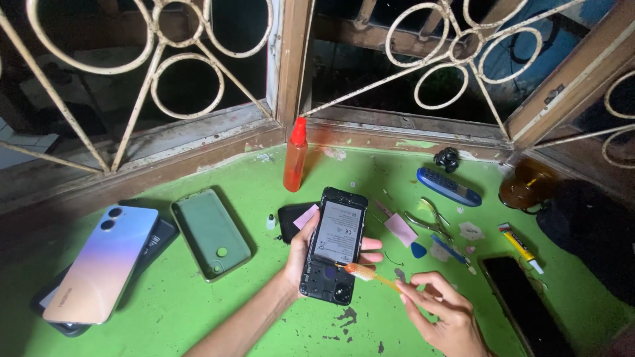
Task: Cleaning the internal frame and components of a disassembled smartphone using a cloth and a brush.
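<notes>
Green counter (198,304) under barred window, dim light. Left hand (301,254) clamped round opened phone (336,243), back cover off, held just above counter. Right hand (443,311) pinching small screwdriver (370,274), tip at lower board, prob. on a screw. Keep driver square, light pressure, phone steady.

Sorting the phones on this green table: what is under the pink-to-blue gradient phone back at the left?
Under the gradient phone back lies a dark flat device, its edges showing at the upper right and lower left. The cover hides its middle, so I cannot tell its kind. Both rest on the green table.
</notes>
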